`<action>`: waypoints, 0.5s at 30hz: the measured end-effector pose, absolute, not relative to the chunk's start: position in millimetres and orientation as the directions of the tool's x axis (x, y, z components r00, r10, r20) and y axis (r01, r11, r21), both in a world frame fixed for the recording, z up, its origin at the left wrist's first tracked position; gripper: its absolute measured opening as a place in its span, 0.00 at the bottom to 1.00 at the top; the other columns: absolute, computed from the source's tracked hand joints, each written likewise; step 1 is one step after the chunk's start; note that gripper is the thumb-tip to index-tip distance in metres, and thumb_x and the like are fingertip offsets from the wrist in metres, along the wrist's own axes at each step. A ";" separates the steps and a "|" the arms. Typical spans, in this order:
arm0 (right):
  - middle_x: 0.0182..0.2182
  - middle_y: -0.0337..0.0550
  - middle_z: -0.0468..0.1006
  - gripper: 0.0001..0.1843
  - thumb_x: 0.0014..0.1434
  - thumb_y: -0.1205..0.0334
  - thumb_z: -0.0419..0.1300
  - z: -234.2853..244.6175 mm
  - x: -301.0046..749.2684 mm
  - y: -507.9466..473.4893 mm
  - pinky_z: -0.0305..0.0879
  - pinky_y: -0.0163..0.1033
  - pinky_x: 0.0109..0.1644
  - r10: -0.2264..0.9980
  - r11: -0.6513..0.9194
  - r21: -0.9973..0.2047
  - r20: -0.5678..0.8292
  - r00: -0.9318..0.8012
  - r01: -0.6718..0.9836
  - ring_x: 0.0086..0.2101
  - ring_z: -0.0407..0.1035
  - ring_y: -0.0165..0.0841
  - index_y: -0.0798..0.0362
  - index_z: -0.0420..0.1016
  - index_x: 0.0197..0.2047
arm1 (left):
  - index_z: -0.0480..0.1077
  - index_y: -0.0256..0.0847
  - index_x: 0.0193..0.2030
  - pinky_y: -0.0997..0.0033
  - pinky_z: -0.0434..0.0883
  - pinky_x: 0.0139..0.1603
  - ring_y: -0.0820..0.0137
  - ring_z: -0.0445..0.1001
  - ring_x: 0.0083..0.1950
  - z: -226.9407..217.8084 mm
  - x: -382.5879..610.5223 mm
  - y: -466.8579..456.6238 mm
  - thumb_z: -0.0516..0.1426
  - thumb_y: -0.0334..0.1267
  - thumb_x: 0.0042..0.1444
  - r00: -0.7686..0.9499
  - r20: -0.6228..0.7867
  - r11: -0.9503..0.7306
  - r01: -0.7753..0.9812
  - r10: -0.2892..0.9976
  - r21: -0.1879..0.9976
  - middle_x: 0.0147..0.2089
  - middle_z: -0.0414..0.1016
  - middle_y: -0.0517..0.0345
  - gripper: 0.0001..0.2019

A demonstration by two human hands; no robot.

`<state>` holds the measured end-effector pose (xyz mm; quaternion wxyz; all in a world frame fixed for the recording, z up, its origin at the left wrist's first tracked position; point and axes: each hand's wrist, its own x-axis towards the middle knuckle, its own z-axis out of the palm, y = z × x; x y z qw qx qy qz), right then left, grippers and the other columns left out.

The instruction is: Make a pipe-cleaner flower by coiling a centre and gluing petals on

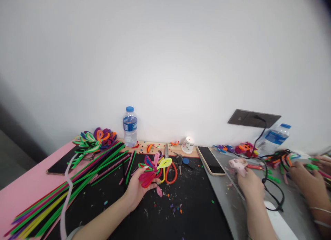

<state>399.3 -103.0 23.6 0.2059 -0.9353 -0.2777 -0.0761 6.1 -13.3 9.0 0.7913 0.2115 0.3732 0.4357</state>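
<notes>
My left hand is closed around a pipe-cleaner flower, with pink, red, blue, green and yellow loops fanning above my fingers. Over on the grey board, my right hand grips a pale pink glue gun, its nozzle end pointing left. Just right of the flower lie orange-handled scissors, partly hidden behind it. A bundle of long pipe cleaners fans out left of my left hand. Several finished loop flowers are heaped behind that bundle.
A water bottle, a paper cup and keys stand or lie near the wall. A phone rests by the black mat. A black cord loops beside my right hand. Another person's hands work at far right.
</notes>
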 end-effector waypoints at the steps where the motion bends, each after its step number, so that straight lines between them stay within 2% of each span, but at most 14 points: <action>1: 0.37 0.70 0.74 0.25 0.50 0.56 0.51 23.4 399.5 -102.7 0.61 0.53 0.31 0.464 -0.789 -0.334 0.226 0.857 0.515 0.37 0.69 0.58 0.59 0.72 0.48 | 0.69 0.34 0.29 0.63 0.72 0.32 0.59 0.78 0.28 9.7 6.0 -13.6 0.53 0.37 0.54 0.338 -0.408 0.530 -0.532 0.848 0.660 0.25 0.78 0.49 0.09; 5: 0.44 0.70 0.70 0.27 0.51 0.54 0.51 23.6 397.3 -99.3 0.61 0.57 0.34 0.405 -0.844 -0.322 0.144 0.903 0.429 0.43 0.66 0.63 0.55 0.69 0.53 | 0.69 0.34 0.28 0.63 0.72 0.32 0.59 0.78 0.28 11.4 5.8 -14.0 0.53 0.37 0.54 0.331 -0.409 0.527 -0.534 0.850 0.662 0.25 0.78 0.49 0.09; 9: 0.47 0.76 0.65 0.28 0.52 0.50 0.50 25.5 389.6 -94.9 0.59 0.60 0.37 0.311 -0.869 -0.354 0.156 0.937 0.347 0.47 0.60 0.65 0.61 0.72 0.50 | 0.70 0.34 0.28 0.63 0.72 0.33 0.60 0.78 0.29 9.9 5.0 -13.0 0.53 0.37 0.54 0.317 -0.397 0.508 -0.537 0.862 0.674 0.25 0.78 0.49 0.10; 12: 0.50 0.68 0.63 0.26 0.51 0.51 0.52 27.9 377.5 -91.1 0.58 0.61 0.40 0.315 -0.821 -0.400 0.280 0.907 0.409 0.49 0.57 0.64 0.56 0.73 0.48 | 0.70 0.34 0.29 0.64 0.72 0.33 0.60 0.78 0.30 8.4 4.6 -12.3 0.53 0.36 0.53 0.287 -0.381 0.477 -0.552 0.879 0.684 0.25 0.78 0.50 0.09; 15: 0.47 0.60 0.66 0.22 0.51 0.55 0.52 31.1 358.8 -84.0 0.58 0.58 0.45 0.413 -0.653 -0.406 0.516 0.750 0.639 0.47 0.60 0.56 0.55 0.73 0.46 | 0.70 0.35 0.29 0.64 0.72 0.33 0.61 0.78 0.30 6.9 4.4 -11.8 0.53 0.36 0.52 0.262 -0.373 0.454 -0.577 0.890 0.679 0.25 0.78 0.51 0.07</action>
